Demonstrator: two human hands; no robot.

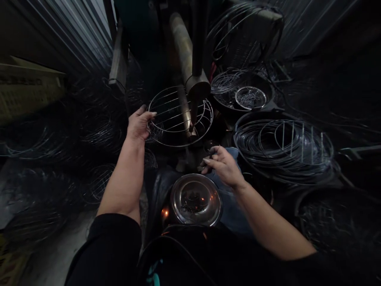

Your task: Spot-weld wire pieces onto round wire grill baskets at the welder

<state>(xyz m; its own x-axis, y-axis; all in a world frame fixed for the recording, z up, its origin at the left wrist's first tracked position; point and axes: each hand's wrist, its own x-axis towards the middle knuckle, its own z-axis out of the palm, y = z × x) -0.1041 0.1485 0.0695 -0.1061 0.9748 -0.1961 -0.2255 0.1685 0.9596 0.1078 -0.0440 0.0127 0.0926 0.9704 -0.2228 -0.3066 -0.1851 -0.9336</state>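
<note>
My left hand (138,125) grips the left rim of a round wire grille (175,115) held under the vertical electrode (195,89) of a welding machine. The grille's parallel wires run across a circular frame. My right hand (222,163) hovers just below and right of the grille, with its fingers pinched together on something small and dark that I cannot make out. A shiny metal bowl (195,198) holding small dark pieces sits on my lap between my forearms.
A large stack of wire rings (279,145) lies to the right, with a half-built grille on top. Behind it a dark pan (247,97) holds more wire parts. Finished wire frames (98,186) pile on the floor at left. Corrugated wall (83,35) behind.
</note>
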